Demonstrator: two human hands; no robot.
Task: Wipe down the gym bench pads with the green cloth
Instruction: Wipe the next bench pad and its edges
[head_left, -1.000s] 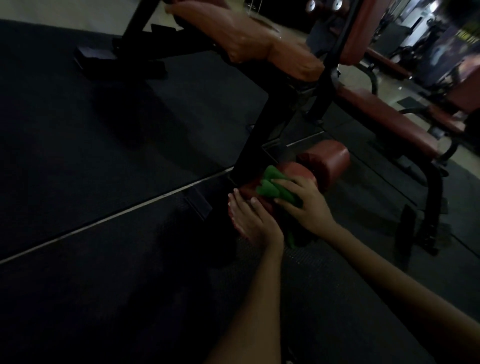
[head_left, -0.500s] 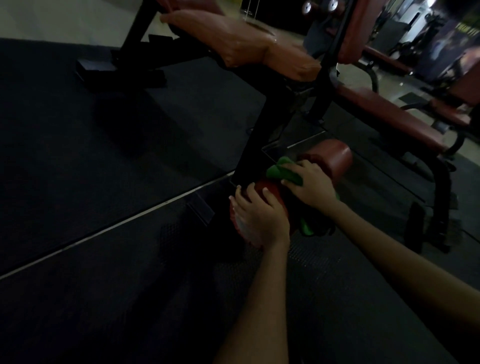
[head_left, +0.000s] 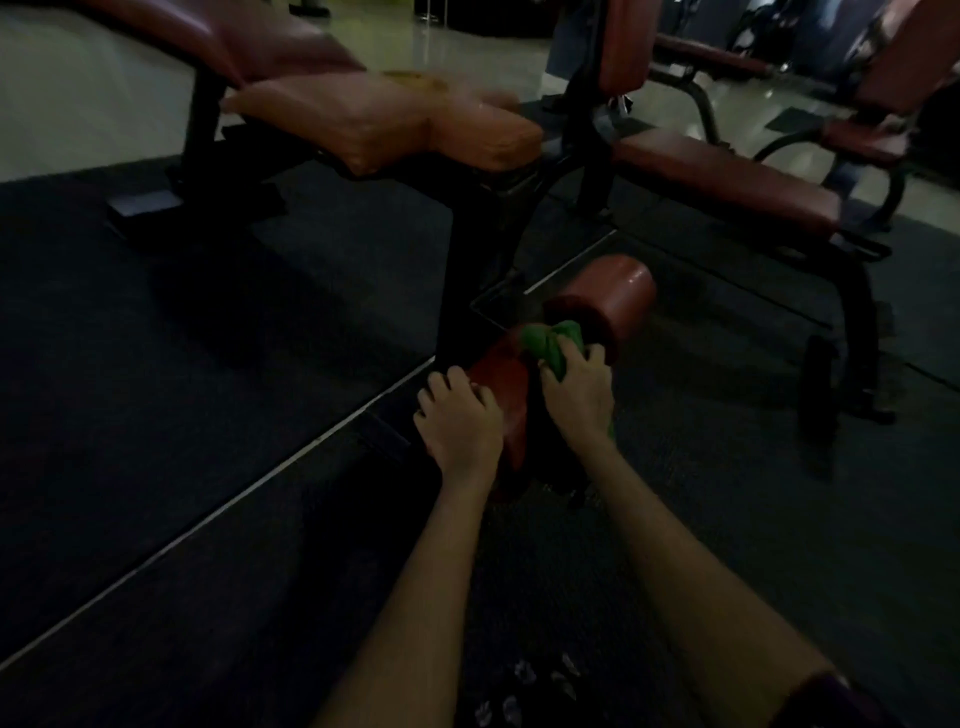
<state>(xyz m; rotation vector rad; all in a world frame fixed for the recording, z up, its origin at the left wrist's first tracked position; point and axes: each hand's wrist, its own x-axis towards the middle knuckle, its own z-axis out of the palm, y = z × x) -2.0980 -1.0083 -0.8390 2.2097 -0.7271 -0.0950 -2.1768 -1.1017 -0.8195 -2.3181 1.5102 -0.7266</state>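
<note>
The right hand (head_left: 576, 395) hides most of the green cloth (head_left: 550, 345); the dim bench frame (head_left: 467, 270) perhaps blurs into the floor.

Glossy red vinyl roller pad (head_left: 615, 291), soft green cloth (head_left: 545, 343), matt floor mat (head_left: 208, 364)
</note>
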